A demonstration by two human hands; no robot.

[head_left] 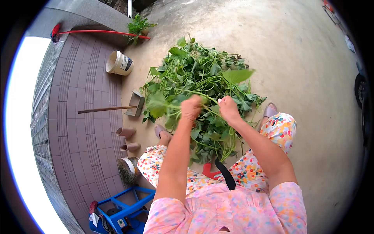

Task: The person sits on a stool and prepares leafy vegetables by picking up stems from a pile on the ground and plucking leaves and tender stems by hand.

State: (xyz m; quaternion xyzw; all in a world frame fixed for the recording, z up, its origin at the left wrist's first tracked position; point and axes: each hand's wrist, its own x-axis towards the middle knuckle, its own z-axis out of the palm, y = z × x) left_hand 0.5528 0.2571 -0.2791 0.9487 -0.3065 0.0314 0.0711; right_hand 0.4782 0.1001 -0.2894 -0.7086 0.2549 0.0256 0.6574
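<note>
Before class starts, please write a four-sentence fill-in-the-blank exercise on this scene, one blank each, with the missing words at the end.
1. The hand nearer the bucket is the person's ____ one.
2. Most leaves in the heap under the hands are coloured ____.
3. Near the dustpan there are ____ boots.
4. The pole by the plant is coloured ____.

Missing words: left; green; two; red.

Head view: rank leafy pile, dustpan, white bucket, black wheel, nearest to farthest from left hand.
1. Leafy pile, at the left hand
2. Dustpan, left of the pile
3. White bucket, front-left, beyond the dustpan
4. Black wheel, far right edge
</note>
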